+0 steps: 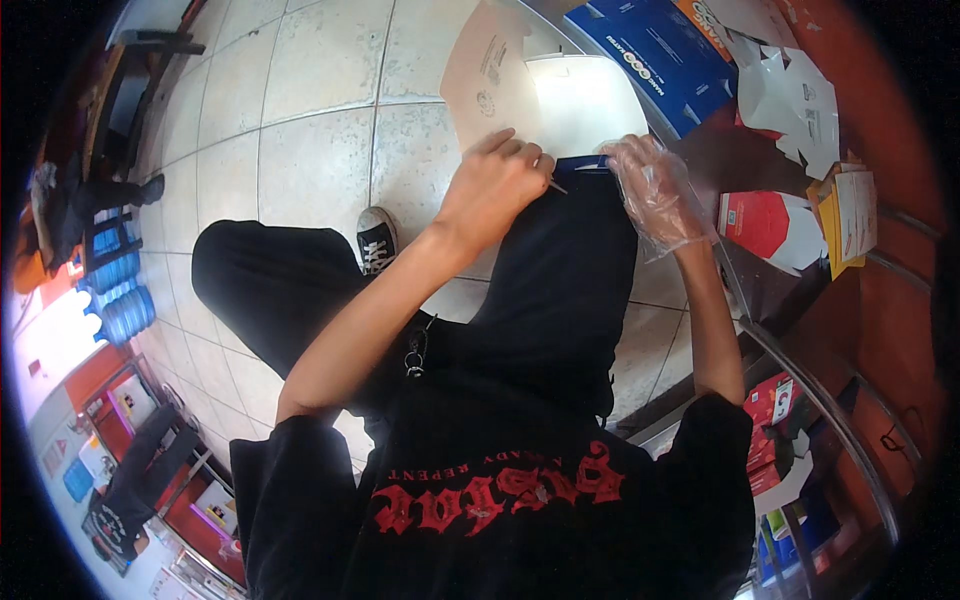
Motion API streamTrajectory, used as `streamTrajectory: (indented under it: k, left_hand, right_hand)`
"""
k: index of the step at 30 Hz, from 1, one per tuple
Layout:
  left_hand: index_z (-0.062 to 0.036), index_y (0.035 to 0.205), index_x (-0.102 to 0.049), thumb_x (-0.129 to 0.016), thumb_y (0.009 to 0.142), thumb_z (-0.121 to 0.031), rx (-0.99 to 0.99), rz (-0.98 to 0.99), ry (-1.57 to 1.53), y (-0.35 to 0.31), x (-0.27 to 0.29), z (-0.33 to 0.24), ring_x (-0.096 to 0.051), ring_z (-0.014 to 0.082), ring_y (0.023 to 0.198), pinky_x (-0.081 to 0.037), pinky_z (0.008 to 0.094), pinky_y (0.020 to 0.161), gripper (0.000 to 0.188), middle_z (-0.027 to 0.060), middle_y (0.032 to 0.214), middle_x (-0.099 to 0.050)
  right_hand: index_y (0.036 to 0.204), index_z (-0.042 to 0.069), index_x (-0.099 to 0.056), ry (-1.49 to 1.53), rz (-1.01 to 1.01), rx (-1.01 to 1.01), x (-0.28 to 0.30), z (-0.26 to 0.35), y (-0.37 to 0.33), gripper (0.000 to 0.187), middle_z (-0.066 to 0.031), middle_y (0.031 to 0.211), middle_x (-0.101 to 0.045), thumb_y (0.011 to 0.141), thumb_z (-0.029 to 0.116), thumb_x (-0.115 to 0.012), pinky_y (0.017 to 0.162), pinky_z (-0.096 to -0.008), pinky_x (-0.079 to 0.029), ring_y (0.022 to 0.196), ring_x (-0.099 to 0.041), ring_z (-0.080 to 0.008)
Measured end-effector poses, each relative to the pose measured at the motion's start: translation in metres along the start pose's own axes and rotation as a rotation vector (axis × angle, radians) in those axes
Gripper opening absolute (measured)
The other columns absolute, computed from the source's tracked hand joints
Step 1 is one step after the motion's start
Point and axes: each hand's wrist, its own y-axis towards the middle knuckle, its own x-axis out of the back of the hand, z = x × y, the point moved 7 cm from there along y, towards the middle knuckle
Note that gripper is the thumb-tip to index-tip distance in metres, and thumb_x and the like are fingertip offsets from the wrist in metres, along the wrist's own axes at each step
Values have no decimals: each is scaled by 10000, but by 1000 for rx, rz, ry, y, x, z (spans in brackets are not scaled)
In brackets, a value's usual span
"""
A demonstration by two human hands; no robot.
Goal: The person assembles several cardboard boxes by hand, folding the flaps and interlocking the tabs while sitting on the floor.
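Note:
A partly folded cardboard food box with a white inside rests at my right knee, with a tan printed flap standing on its left and a dark blue near edge. My bare left hand is closed at the near left corner of the box. From its fingers sticks a thin grey pointed thing, whose kind I cannot make out. My right hand, in a loose clear plastic glove, pinches the near right corner. The gloved fingertips partly hide that corner.
On the metal-edged table to the right lie a blue carton, a white unfolded carton, a red and white carton and a yellow one. Blue water bottles and a wooden bench stand at the left.

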Motion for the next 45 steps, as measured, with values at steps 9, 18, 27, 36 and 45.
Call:
streamTrajectory:
  k: [9,18,27,36,45]
  left_hand:
    - [2,865,-711,-687,886,-86,167,-54,-294,16,3,22,-687,379,840,-543,463,771,94,171,942,-699]
    - [-36,788,-724,-696,771,7,240,-128,-79,27,1,1,-705,368,800,-552,456,666,54,155,881,-687]
    - [-98,798,-735,-708,707,15,8,18,134,62,8,-25,-725,285,859,-565,417,791,147,117,897,-708]
    - [48,1064,-722,-648,775,-52,95,-304,269,19,22,-64,-666,311,1121,-367,491,1159,316,221,1098,-707]
    - [158,1460,-330,-629,747,69,167,-161,-179,11,-32,-41,-417,389,1413,-302,430,1215,778,305,1479,-438]
  right_hand:
    - [941,16,-685,-110,-168,-29,-3,18,7,98,-149,914,-656,903,105,-672,796,-456,-513,871,-623,-347]
    - [930,67,-668,-205,-18,5,-21,23,20,119,-119,901,-676,814,91,-655,778,-430,-536,905,-640,-297]
    - [1031,48,-640,-136,-184,45,-22,13,7,239,-124,989,-656,793,31,-655,874,-484,-498,995,-618,-351]
    - [1003,24,-556,10,-275,-147,-10,9,7,220,-174,937,-634,800,0,-638,809,-488,-496,941,-619,-376]
    - [910,47,-599,-61,-393,-117,-16,26,14,123,-144,829,-627,791,28,-622,700,-477,-499,818,-615,-373]
